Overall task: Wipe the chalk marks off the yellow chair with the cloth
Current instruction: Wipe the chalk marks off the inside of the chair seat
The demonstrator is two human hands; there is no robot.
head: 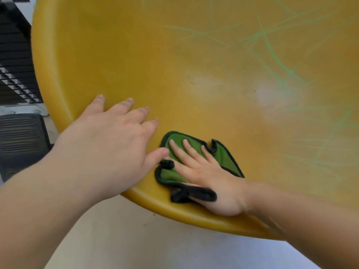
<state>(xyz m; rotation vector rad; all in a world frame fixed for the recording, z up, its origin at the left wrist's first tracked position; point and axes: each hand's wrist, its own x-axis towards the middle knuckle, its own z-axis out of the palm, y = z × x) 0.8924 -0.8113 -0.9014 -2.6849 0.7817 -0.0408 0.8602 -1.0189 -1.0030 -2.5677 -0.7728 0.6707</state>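
Just beside the cloth [225, 158], left hand [108, 140] lies flat on the chair [155, 65].

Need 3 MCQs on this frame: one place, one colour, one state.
1. Where are the chalk marks? A) upper right of the seat B) front rim C) floor
2. The cloth is: A) green, black edging B) white C) red
3. The left hand is: A) gripping the cloth B) flat on the seat, fingers straight C) a fist in the air
Answers: A, green lines cross the seat there; A, green shows around the right hand pressing it; B, it rests on the seat, holding nothing.
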